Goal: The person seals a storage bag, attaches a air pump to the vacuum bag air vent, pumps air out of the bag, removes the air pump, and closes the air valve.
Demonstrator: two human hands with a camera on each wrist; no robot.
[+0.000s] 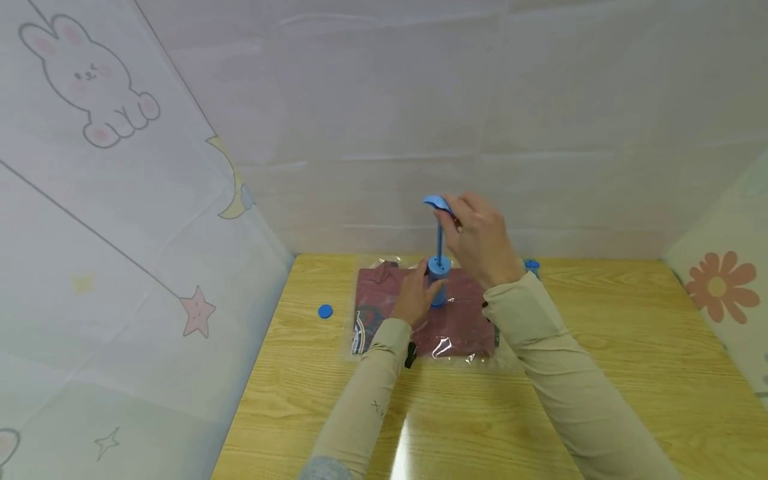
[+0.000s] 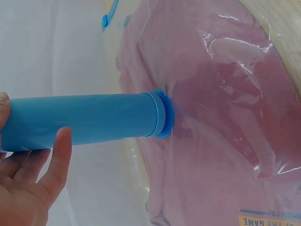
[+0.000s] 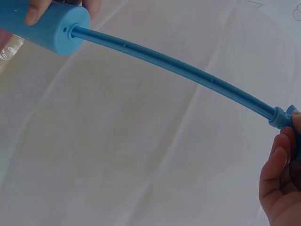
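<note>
A blue hand pump (image 1: 440, 268) stands upright on a clear plastic bag (image 1: 443, 359) with a folded maroon garment (image 1: 459, 327) inside. My left hand (image 1: 413, 297) holds the pump barrel, its fingers and thumb around the upper part in the left wrist view. The barrel's lower end sits at a round blue valve (image 2: 168, 114) on the bag. Above, my right hand (image 1: 483, 237) grips the pump handle (image 1: 435, 201). Between handle and barrel, a long stretch of the rod (image 3: 174, 68) shows, bowed slightly in the right wrist view.
Left of the bag, a round blue cap (image 1: 325, 311) lies on the wooden table (image 1: 288, 400). A small blue item (image 1: 532, 265) is at the bag's back right, partly behind the right sleeve. Pale printed sheets (image 1: 384, 133) wall in the back and sides.
</note>
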